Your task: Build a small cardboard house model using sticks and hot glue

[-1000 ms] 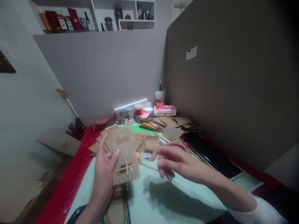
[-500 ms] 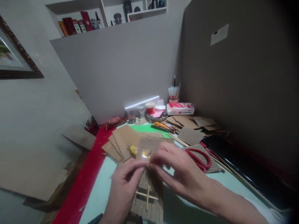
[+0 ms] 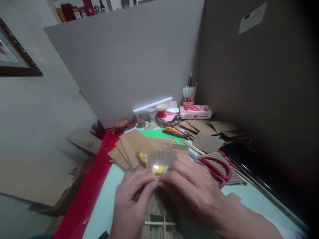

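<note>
In the head view, holding both hands together at lower centre, above the bench (image 3: 101, 202). With the left hand (image 3: 133, 194), pinching a small pale piece (image 3: 157, 180) between thumb and forefinger; with the right hand (image 3: 191, 186), pinching at the same piece, just beside the left fingertips. Cannot tell the hold of the remaining fingers.

Around that pinch, find the corrugated cardboard panel (image 3: 155, 203), running from 12 o'clock to 6 o'clock and on to the bottom of the view. At 6 o'clock, see two crossed sticks (image 3: 164, 223) lying over a cut-out in the panel. Just above the fingertips, through another opening, see something yellow, too blurred to name.

At 11 o'clock, note fanned cardboard sheets (image 3: 134, 142). At 3 o'clock, see red-handled scissors (image 3: 215, 167) resting on a ribbed cardboard piece (image 3: 236, 177), with a glossy black case (image 3: 259, 176) beyond. At 12 o'clock, farther back, see a green sheet (image 3: 149, 133) and a red cup (image 3: 161, 112); at 1 o'clock, a pink-and-white pack (image 3: 195, 112).
</note>
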`<control>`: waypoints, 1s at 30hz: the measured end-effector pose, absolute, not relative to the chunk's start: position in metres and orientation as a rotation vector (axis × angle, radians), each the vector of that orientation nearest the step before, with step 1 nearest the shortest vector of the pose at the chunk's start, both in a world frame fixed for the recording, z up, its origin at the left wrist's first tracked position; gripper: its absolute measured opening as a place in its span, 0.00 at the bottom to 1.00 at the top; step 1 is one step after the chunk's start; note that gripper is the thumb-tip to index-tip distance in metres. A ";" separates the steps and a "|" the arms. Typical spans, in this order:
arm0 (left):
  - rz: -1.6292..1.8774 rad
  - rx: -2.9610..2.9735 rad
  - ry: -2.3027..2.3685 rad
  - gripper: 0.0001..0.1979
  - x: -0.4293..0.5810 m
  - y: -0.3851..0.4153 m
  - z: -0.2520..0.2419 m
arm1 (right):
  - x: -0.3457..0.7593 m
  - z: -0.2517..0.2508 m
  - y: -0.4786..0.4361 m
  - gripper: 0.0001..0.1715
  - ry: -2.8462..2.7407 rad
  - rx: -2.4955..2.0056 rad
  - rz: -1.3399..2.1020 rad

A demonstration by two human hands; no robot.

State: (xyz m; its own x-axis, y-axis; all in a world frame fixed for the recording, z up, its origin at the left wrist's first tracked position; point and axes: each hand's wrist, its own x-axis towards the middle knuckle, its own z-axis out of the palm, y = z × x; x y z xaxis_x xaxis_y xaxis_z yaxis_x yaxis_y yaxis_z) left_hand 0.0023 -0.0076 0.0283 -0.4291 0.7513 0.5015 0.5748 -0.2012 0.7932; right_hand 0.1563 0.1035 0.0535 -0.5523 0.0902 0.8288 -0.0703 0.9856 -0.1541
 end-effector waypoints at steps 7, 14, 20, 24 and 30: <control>1.551 2.204 1.816 0.17 -0.001 -0.009 0.025 | 0.163 0.059 0.102 0.19 -2.234 -0.072 0.155; 1.522 2.241 1.782 0.13 -0.002 -0.010 0.029 | 0.165 0.087 0.118 0.08 -2.546 -0.077 0.551; 1.487 2.227 1.680 0.11 -0.006 -0.013 0.031 | 0.153 0.133 0.131 0.11 -2.761 -0.127 0.963; 1.537 2.024 1.754 0.12 -0.005 -0.012 0.037 | 0.145 0.140 0.130 0.11 -2.819 -0.140 0.781; 1.476 1.598 1.647 0.10 -0.013 -0.009 0.046 | 0.148 0.141 0.122 0.09 -2.857 0.064 0.205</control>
State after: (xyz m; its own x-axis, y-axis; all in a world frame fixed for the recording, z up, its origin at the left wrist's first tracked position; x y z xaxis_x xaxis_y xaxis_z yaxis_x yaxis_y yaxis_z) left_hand -0.0125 -0.0094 0.0459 -0.2584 0.8946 0.3646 0.4603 -0.2178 0.8607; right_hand 0.1483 0.1224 0.1405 -0.9611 -0.0244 0.2752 -0.0635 0.9889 -0.1341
